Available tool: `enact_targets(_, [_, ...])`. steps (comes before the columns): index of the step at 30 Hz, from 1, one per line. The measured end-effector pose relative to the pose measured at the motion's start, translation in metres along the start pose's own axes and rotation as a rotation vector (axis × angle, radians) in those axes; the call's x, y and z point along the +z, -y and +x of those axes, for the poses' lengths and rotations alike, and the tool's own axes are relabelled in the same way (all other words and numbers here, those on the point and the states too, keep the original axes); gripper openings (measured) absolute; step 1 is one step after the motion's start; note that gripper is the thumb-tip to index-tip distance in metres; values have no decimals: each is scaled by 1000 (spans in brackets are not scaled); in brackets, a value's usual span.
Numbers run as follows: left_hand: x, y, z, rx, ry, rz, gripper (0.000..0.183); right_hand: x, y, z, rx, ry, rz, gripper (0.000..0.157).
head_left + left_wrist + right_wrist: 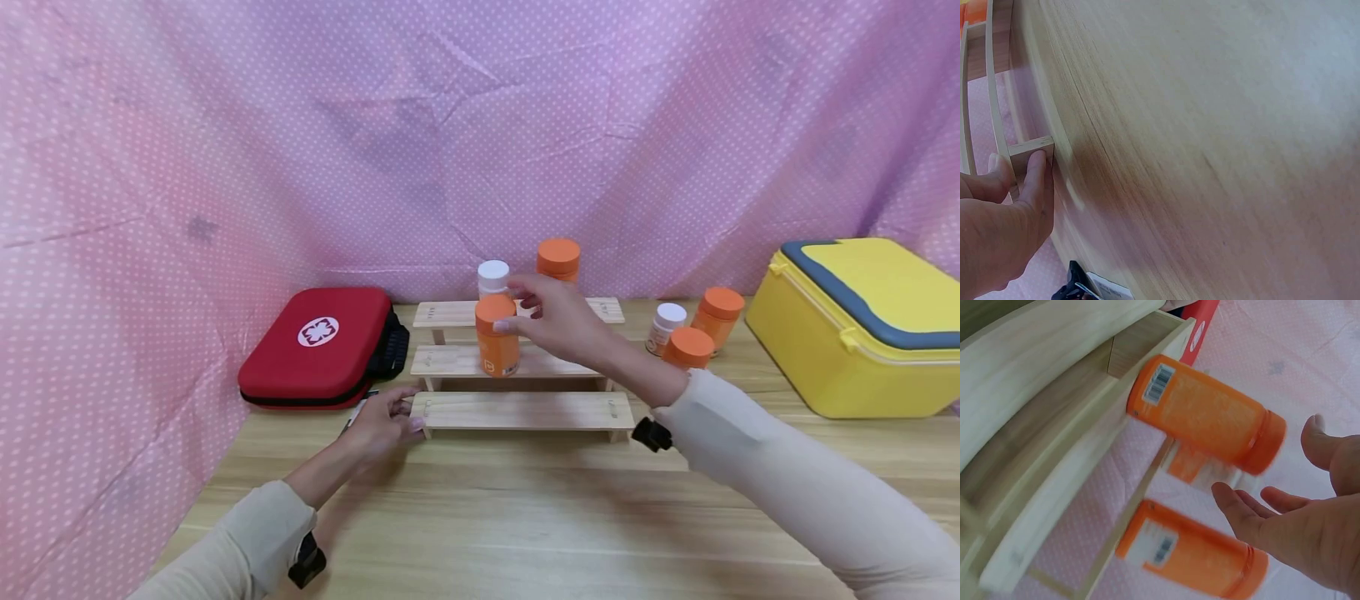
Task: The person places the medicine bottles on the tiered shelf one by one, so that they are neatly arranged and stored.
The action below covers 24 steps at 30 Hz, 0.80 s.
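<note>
A stepped wooden display rack (525, 410) with three levels stands on the table. My left hand (375, 429) grips the left end of its lowest step, thumb and fingers about the end support (1030, 150). On the middle step an orange bottle (498, 354) stands upright. My right hand (566, 321) is right beside its cap; the right wrist view shows thumb and fingers spread apart, clear of the orange bottle (1204, 415). The top step bears a white-capped bottle (493, 273), partly hidden behind the orange one, and another orange bottle (558, 254), partly hidden by my right hand.
Right of the rack stand a small white-capped bottle (667, 321) and two orange bottles (720, 312). A yellow box (832, 350) with a grey-edged lid is farther right. To the left lies a red first-aid case (322, 342). A pink dotted cloth (450, 150) hangs behind.
</note>
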<state>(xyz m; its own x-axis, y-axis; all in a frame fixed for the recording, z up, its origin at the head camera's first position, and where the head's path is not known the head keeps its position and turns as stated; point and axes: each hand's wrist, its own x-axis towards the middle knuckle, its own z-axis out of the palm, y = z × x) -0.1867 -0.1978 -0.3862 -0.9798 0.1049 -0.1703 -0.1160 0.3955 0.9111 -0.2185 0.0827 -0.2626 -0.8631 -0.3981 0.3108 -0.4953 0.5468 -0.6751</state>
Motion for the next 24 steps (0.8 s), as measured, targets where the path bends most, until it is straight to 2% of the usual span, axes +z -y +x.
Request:
enact_targets(5, [0, 0, 0, 6, 2, -4, 51, -22, -8, -29, -18, -8, -19, 46])
enact_targets(9, [0, 0, -1, 8, 4, -11, 51, -37, -21, -57, -6, -23, -48, 51])
enact_targets(14, [1, 0, -3, 5, 15, -50, 52, -54, -34, -86, 3, -88, -89, 52])
enact_targets(19, [1, -1, -3, 1, 20, -60, 52, -74, -47, -111, 40, -130, -161, 50])
enact_targets(24, [2, -3, -5, 10, 23, -37, 53, -97, -69, -130, 100, -175, -220, 52])
